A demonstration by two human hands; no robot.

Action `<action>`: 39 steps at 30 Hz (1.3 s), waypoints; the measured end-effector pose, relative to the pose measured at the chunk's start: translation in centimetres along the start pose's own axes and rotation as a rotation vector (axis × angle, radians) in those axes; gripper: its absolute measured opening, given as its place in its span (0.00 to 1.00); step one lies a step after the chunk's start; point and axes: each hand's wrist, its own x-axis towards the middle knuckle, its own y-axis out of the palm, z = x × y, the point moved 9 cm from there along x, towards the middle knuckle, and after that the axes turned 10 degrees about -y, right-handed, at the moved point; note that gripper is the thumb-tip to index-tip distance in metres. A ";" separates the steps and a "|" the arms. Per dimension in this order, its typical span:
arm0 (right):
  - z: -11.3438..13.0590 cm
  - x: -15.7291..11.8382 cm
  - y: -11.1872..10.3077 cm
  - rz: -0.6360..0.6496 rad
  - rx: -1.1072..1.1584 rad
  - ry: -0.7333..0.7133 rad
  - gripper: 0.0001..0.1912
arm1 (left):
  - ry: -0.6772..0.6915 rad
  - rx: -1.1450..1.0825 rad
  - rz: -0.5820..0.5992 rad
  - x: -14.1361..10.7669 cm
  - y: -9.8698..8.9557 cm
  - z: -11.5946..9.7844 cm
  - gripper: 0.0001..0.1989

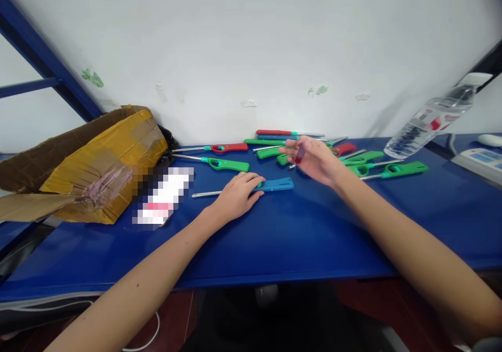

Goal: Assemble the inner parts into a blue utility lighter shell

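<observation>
My left hand (239, 195) lies over a blue long-necked gas lighter (276, 185) on the blue tabletop, its fingers curled round the trigger end. The metal neck sticks out to the left and the handle points right. Raised a little above the table, my right hand (316, 158) has its fingers partly stretched leftward. A small dark red, see-through piece (300, 154) sits against its palm; its kind cannot be made out. Behind that hand lie several green lighters (406, 169) and a red-handled one (274, 132), some partly hidden by the hand.
At left stands an open cardboard box (105, 174) wrapped in yellow tape. A blurred-out white rectangle (167, 195) lies beside it. Red (231, 147) and green (231, 165) lighters lie near the wall. A water bottle (431, 116) and a white device (484, 159) are at right.
</observation>
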 end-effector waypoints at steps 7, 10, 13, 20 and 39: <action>0.5 -0.1 0.0 -0.057 0.063 0.049 0.16 | -0.003 -0.012 -0.002 0.0 0.0 0.1 0.14; 0.5 -0.1 0.0 -0.047 0.066 0.079 0.14 | 0.000 -0.017 -0.002 0.0 0.0 0.1 0.14; 0.4 -0.1 0.0 -0.040 0.063 0.088 0.15 | -0.005 -0.016 0.001 0.0 0.0 0.1 0.15; 0.2 0.1 0.4 -0.008 0.104 0.026 0.14 | -0.004 -0.018 0.005 0.0 0.0 0.0 0.14; -1.0 0.5 1.2 0.011 0.109 -0.014 0.18 | 0.001 -0.010 -0.003 0.0 -0.1 0.1 0.15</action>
